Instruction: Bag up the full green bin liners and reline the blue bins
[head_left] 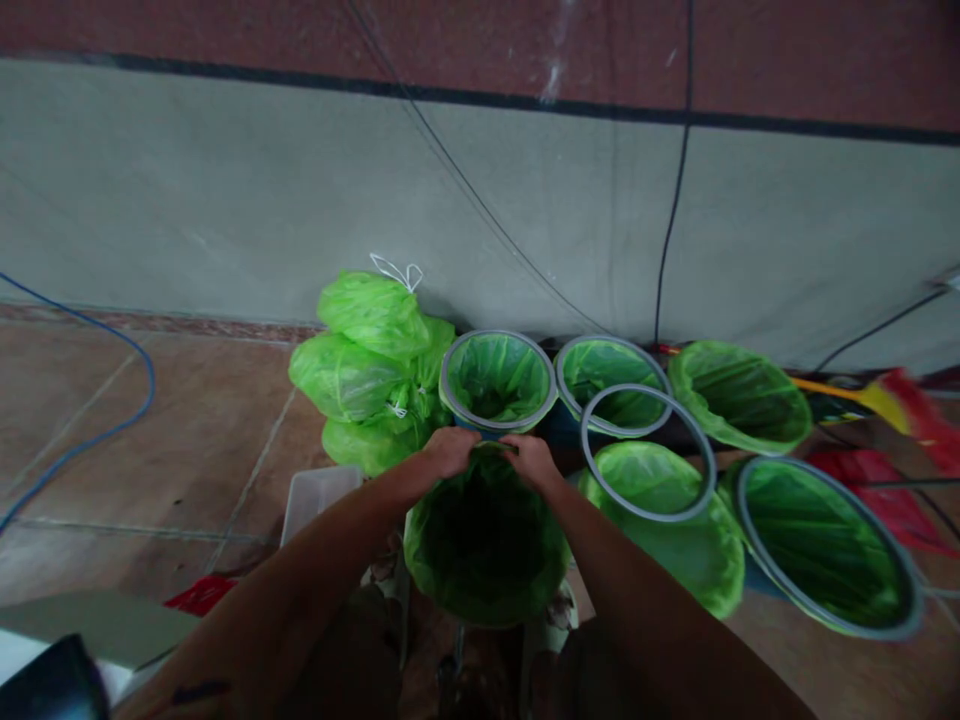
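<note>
Our left hand and right hand sit side by side with a small gap between them, each grip clamped on the far edge of a green bag liner. The liner spreads round the mouth of a bin that stands upright on the floor, directly before us and between our forearms; its inside is too dark to make out. Our shoes show partly on either side of it.

Just beyond our hands we have a green-lined bin with a gray rim ring, and to its right a second one with a gray rim ring of its own. Nearer us on the right, a loose gray ring overlaps a green-lined bin without a ring; we cannot tell whether the two touch. Farther right a ringed bin tilts, and behind it, near the wall, another liner gapes wide.

To the left of the ringed bins we see tied green bags heaped by the wall, the top one with white drawstrings. In front of them lies a translucent plastic tub, partly behind our left forearm. At far right is a red dustpan; at far left, a blue hose curves across the tiled floor.
</note>
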